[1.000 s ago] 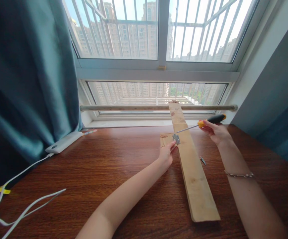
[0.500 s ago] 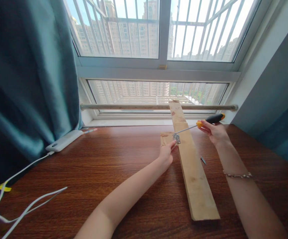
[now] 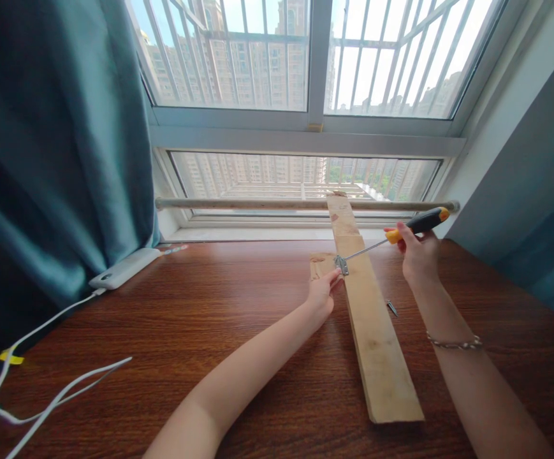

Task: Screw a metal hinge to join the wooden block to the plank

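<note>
A long pale wooden plank (image 3: pixel 370 325) lies on the brown table, its far end resting on the window rail. A small metal bracket (image 3: pixel 340 264) sits on the plank's left edge, joining it to a short wood piece (image 3: pixel 319 264). My left hand (image 3: pixel 323 291) rests against the plank beside the bracket, with a fingertip on it. My right hand (image 3: pixel 419 254) grips a screwdriver (image 3: pixel 403 232) with a black and yellow handle. Its shaft slants down to the left, and the tip meets the bracket.
A loose screw (image 3: pixel 391 308) lies on the table (image 3: pixel 185 331) just right of the plank. A white power bank (image 3: pixel 124 270) with a white cable (image 3: pixel 47 401) sits at the left by a teal curtain (image 3: pixel 51 146). A round rail (image 3: pixel 257 204) runs along the window.
My right hand has lifted the screwdriver handle up and to the right, so the shaft slants more steeply. The tip stays at the bracket. My left hand has barely moved.
</note>
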The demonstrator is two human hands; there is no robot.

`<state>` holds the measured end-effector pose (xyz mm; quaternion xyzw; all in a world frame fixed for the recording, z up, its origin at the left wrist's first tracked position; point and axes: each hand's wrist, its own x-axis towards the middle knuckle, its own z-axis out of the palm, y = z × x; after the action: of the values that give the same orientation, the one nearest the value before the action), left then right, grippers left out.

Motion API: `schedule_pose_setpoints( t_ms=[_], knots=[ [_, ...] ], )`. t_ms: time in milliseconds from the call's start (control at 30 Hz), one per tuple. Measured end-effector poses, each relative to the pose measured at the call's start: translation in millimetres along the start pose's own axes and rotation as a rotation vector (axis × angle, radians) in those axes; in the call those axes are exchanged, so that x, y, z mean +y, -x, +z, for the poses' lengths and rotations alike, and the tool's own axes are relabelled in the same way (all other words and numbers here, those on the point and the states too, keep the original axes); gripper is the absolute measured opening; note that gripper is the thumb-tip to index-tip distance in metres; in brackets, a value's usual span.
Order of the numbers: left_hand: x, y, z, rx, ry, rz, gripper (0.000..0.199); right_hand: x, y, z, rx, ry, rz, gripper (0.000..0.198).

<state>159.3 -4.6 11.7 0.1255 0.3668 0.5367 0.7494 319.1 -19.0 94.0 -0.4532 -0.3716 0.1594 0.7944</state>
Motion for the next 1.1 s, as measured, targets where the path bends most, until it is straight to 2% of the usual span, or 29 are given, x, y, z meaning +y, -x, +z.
schedule_pose_setpoints(
  t_ms=[167, 433, 600, 833, 1100],
  knots=[
    [0.5, 0.9, 0.4, -0.008, -0.007, -0.003, 0.021, 3.8, 2.4, 1.8, -0.006, -0.014, -0.026, 0.034],
    [1.3, 2.2, 0.9, -0.01, -0.006, -0.014, 0.017, 11.8, 3.1, 2.9, -0.03, 0.028, 0.032, 0.034],
    [1.1, 1.7, 0.5, -0.02, -0.016, -0.006, 0.017, 6.3, 6.0, 4.8, -0.02, 0.026, 0.003, 0.033],
    [-0.4, 0.4, -0.1, -0.013, -0.02, -0.008, 0.017, -8.1, 14.4, 5.8, -0.112, 0.132, -0.014, 0.03],
    [-0.1, 0.2, -0.6, -0.002, 0.0, 0.009, 0.022, -12.4, 16.4, 5.5, -0.062, 0.184, -0.03, 0.038]
  ],
)
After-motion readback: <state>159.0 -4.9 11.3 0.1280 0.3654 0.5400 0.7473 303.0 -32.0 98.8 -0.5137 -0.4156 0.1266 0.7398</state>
